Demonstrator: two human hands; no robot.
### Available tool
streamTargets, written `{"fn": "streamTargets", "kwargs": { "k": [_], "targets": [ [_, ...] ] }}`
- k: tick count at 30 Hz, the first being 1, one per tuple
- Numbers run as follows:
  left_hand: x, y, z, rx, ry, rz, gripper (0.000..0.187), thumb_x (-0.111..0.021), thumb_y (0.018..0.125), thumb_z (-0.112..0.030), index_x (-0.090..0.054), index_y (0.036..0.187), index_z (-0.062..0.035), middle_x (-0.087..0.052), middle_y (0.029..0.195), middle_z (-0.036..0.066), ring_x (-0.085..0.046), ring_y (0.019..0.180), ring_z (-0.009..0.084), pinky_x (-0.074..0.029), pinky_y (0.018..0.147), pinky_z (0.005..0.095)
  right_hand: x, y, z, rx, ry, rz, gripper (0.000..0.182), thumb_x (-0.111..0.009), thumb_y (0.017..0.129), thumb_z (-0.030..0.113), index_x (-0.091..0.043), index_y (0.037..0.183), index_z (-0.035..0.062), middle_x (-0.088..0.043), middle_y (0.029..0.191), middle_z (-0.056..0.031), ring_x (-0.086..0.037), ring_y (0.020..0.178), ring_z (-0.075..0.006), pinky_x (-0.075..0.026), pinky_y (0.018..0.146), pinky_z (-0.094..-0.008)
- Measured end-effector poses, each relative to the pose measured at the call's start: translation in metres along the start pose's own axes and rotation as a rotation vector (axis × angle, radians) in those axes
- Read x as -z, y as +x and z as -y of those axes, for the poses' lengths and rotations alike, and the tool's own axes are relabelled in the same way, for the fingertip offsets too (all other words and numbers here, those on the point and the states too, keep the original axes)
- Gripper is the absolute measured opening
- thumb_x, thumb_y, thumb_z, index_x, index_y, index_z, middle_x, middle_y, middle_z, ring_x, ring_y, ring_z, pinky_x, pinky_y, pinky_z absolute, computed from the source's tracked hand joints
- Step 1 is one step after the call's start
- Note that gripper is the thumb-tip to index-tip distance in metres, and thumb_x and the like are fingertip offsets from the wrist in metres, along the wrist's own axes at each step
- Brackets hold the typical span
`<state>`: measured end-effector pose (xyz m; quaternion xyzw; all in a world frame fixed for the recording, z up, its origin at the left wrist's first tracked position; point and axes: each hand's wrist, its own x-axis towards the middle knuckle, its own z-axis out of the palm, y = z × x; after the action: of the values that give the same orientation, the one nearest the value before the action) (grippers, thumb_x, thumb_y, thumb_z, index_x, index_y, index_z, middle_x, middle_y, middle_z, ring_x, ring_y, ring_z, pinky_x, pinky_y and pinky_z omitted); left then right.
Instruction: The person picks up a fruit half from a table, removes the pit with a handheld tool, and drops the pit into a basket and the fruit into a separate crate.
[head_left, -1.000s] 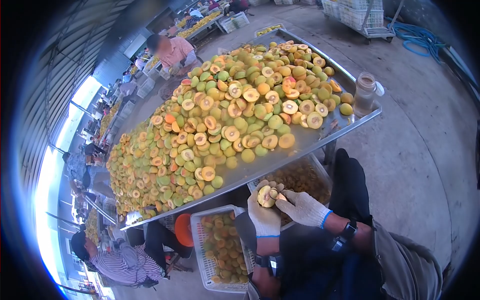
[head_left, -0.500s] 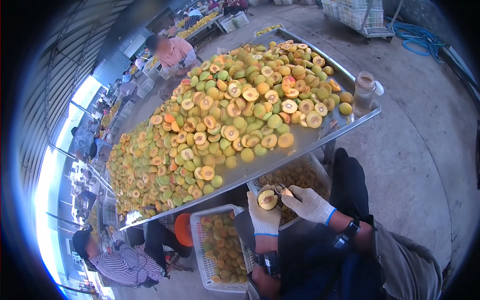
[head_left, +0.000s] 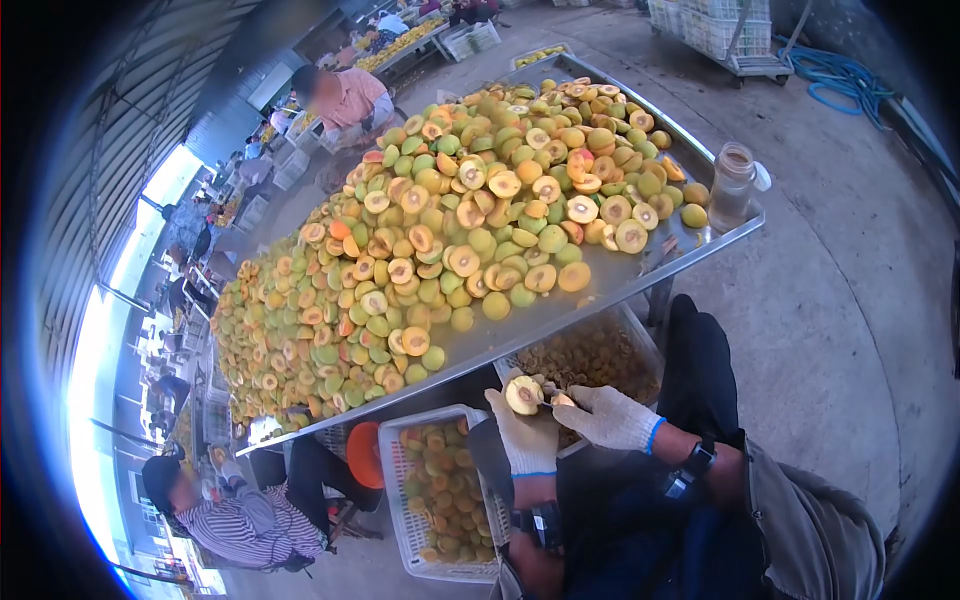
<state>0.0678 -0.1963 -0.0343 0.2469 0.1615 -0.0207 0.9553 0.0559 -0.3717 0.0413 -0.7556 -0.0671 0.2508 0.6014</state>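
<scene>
- Left hand (head_left: 525, 435): gloved fingers closed around a cut fruit (head_left: 524, 395), pale face showing.
- Right hand (head_left: 612, 418): gloved fingers pinching a small orange-tipped object (head_left: 563, 400), too small to identify, just beside the fruit.
- Beneath and beyond the fingers: basket (head_left: 643, 338) of brown pieces.
- Left of the fingers: white crate (head_left: 392, 500) of fruit.
- Beyond the fingers: metal surface (head_left: 622, 280) bearing heaped fruit halves (head_left: 465, 261); bottle (head_left: 733, 190) at its right corner.

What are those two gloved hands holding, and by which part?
The left hand holds a cut fruit by its skin side, cut face showing. The right hand seems to pinch a small tool; by which part cannot be told.
</scene>
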Motion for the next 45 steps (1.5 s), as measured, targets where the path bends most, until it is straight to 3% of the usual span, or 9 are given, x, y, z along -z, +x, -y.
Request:
{"fn": "streamTargets", "kwargs": {
  "k": [2,4,8,11,13,27,31,36,45],
  "targets": [
    [-0.011,-0.003,0.000,-0.060,0.100,-0.110,0.064,-0.043,0.106,-0.062,-0.059,0.125,-0.0031,-0.062,0.101,0.012,-0.058,0.095,0.0279,-0.050,0.092,0.0427,-0.003,0.001,0.000,-0.040,0.053,0.037,0.043,-0.055,0.104,0.042,-0.064,0.113,0.0000,-0.073,0.090,-0.0222,-0.075,0.078,-0.0311,-0.058,0.075,-0.0402],
    [-0.003,0.000,-0.001,-0.051,0.073,-0.101,0.065,-0.042,0.106,-0.063,-0.059,0.123,-0.0021,-0.062,0.101,0.012,-0.058,0.094,0.0277,-0.050,0.091,0.0412,-0.014,0.011,-0.014,0.073,0.009,-0.001,0.045,-0.053,0.104,0.041,-0.063,0.118,-0.0010,-0.073,0.085,-0.0182,-0.076,0.073,-0.0249,-0.059,0.070,-0.0367],
    [-0.006,-0.001,-0.002,-0.005,0.041,-0.138,0.066,-0.041,0.105,-0.066,-0.064,0.116,-0.0053,-0.066,0.097,0.011,-0.062,0.084,0.0257,-0.054,0.081,0.0408,-0.017,0.014,-0.009,0.032,-0.070,0.041,0.045,-0.053,0.105,0.040,-0.063,0.122,-0.0004,-0.074,0.082,-0.0164,-0.075,0.072,-0.0254,-0.059,0.069,-0.0372],
    [-0.016,-0.004,0.000,-0.061,0.156,-0.198,0.064,-0.042,0.106,-0.063,-0.065,0.119,-0.0051,-0.067,0.098,0.011,-0.063,0.083,0.0241,-0.055,0.079,0.0385,-0.024,0.015,-0.010,-0.001,-0.056,0.033,0.047,-0.051,0.104,0.041,-0.063,0.122,-0.0005,-0.073,0.080,-0.0181,-0.075,0.072,-0.0289,-0.058,0.070,-0.0395],
    [-0.014,-0.004,0.000,-0.096,0.189,-0.163,0.062,-0.044,0.106,-0.061,-0.065,0.119,-0.0052,-0.067,0.099,0.011,-0.063,0.083,0.0233,-0.055,0.078,0.0374,-0.028,0.015,-0.010,-0.026,-0.045,-0.012,0.045,-0.056,0.103,0.042,-0.066,0.121,0.0012,-0.071,0.100,-0.0303,-0.068,0.097,-0.0502,-0.052,0.083,-0.0513],
    [-0.039,-0.019,0.000,-0.231,0.348,-0.253,0.056,-0.046,0.107,-0.058,-0.065,0.110,-0.0056,-0.065,0.097,0.010,-0.061,0.086,0.0215,-0.052,0.080,0.0331,-0.042,0.022,-0.013,0.096,-0.171,-0.114,0.046,-0.051,0.106,0.040,-0.063,0.125,-0.0002,-0.070,0.096,-0.0325,-0.067,0.094,-0.0535,-0.052,0.080,-0.0557],
    [-0.041,-0.018,0.000,-0.190,0.306,-0.230,0.052,-0.045,0.109,-0.053,-0.063,0.110,-0.0044,-0.066,0.101,0.012,-0.064,0.087,0.0255,-0.056,0.078,0.0391,-0.040,0.019,-0.006,0.014,-0.188,-0.072,0.052,-0.042,0.107,0.043,-0.059,0.125,-0.0030,-0.069,0.101,-0.0344,-0.066,0.094,-0.0529,-0.050,0.085,-0.0585],
    [-0.047,-0.022,0.000,-0.159,0.303,-0.272,0.048,-0.046,0.109,-0.048,-0.061,0.114,-0.0026,-0.067,0.107,0.015,-0.066,0.087,0.0279,-0.060,0.076,0.0426,-0.033,0.012,0.001,0.052,-0.193,-0.025,0.052,-0.042,0.107,0.042,-0.058,0.128,-0.0034,-0.070,0.101,-0.0334,-0.067,0.095,-0.0523,-0.050,0.086,-0.0577],
    [-0.046,-0.020,-0.002,-0.209,0.446,-0.286,0.043,-0.050,0.108,-0.039,-0.064,0.102,0.0015,-0.066,0.085,0.014,-0.065,0.068,0.0245,-0.058,0.062,0.0366,-0.029,0.011,-0.003,0.036,-0.144,0.079,0.054,-0.039,0.109,0.040,-0.054,0.137,-0.0029,-0.069,0.103,-0.0349,-0.067,0.096,-0.0516,-0.051,0.086,-0.0563]
  ]
}}
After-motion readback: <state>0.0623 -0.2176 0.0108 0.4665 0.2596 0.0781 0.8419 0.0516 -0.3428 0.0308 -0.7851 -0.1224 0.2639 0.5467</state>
